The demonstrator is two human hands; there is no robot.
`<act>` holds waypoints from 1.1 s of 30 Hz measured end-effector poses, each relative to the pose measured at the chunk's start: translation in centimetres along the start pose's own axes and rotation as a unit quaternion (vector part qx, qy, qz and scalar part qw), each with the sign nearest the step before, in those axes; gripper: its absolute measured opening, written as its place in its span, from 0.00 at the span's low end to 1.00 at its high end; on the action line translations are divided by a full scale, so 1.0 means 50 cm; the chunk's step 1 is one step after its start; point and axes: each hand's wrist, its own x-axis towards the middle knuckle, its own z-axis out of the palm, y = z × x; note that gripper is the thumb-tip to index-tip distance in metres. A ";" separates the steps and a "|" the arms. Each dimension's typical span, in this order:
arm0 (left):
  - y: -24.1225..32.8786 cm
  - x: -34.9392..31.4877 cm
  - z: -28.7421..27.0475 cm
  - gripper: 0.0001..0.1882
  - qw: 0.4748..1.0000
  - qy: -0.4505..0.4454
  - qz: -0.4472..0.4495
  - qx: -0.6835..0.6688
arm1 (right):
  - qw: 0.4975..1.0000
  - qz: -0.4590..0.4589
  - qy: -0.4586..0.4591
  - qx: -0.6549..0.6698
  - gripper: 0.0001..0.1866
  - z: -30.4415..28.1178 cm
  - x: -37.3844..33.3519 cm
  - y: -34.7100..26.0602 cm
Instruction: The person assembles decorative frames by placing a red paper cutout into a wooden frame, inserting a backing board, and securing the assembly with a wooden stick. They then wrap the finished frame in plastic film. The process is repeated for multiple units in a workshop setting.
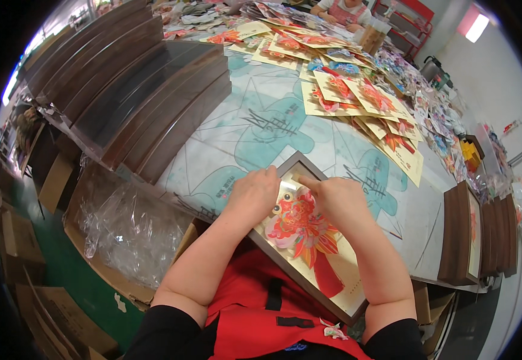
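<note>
A dark brown picture frame (289, 275) tilts against the table edge and my red apron. Inside it lies a cream card with a red and orange goldfish (300, 225) and a red tassel shape (328, 277). My left hand (254, 191) is closed over the frame's upper left edge, fingertips near the top corner. Curled over the frame's upper right side is my right hand (340, 199), its index fingertip on the card's top end. Both thumbs are mostly hidden.
Stacked dark frames (147, 114) stand at left, and more brown frames (462, 234) at right. Goldfish cards (363, 99) pile up at the far side of the printed table cover (261, 129). A box of clear plastic wrappers (132, 231) sits below left. Another person (345, 13) sits at the far end.
</note>
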 end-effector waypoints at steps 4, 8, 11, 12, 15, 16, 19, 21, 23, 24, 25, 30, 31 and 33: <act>0.000 0.001 -0.003 0.12 1.000 0.003 -0.002 0.006 | 1.000 0.020 -0.021 -0.003 0.30 -0.015 0.003 -0.001; -0.002 0.001 -0.001 0.12 1.000 -0.001 -0.001 0.011 | 0.999 0.021 -0.028 -0.012 0.30 -0.015 0.002 -0.003; -0.001 0.000 0.000 0.12 1.000 0.002 0.000 0.009 | 1.000 0.018 -0.008 -0.007 0.30 -0.018 -0.002 -0.004; -0.002 0.000 0.001 0.12 1.000 0.004 0.002 0.007 | 1.000 0.020 -0.011 -0.006 0.30 -0.017 -0.001 -0.004; 0.000 -0.001 -0.002 0.12 1.000 0.007 0.004 0.005 | 1.000 0.019 -0.014 -0.006 0.29 -0.015 0.003 -0.003; 0.000 -0.001 -0.003 0.12 1.000 0.007 0.004 0.005 | 1.000 0.015 -0.014 -0.005 0.29 -0.017 0.000 -0.003; -0.004 0.001 0.001 0.12 1.000 0.005 0.008 0.010 | 1.000 0.011 -0.009 -0.007 0.29 -0.020 0.001 -0.007; 0.001 -0.002 -0.002 0.12 1.000 0.009 0.004 0.003 | 1.000 0.012 -0.012 -0.005 0.29 -0.021 0.000 -0.007; 0.000 -0.003 -0.003 0.12 1.000 0.011 0.002 0.001 | 1.000 0.009 -0.021 0.003 0.29 -0.023 -0.002 -0.005; -0.003 -0.001 0.000 0.12 1.000 0.010 0.003 0.003 | 1.000 0.015 -0.018 0.003 0.29 -0.021 0.000 -0.007; -0.003 0.000 0.001 0.12 1.000 0.009 0.006 0.005 | 1.000 0.023 -0.014 0.003 0.29 -0.018 0.003 -0.008; -0.002 0.000 0.002 0.12 1.000 0.013 0.007 0.007 | 0.999 0.028 -0.014 0.012 0.30 -0.009 0.011 0.000; -0.003 -0.001 0.005 0.12 1.000 0.015 0.007 0.007 | 0.999 0.030 -0.014 0.012 0.29 -0.012 0.008 -0.002; -0.003 0.000 0.002 0.12 1.000 0.005 0.002 0.012 | 0.999 0.033 -0.010 0.012 0.28 -0.011 0.010 -0.003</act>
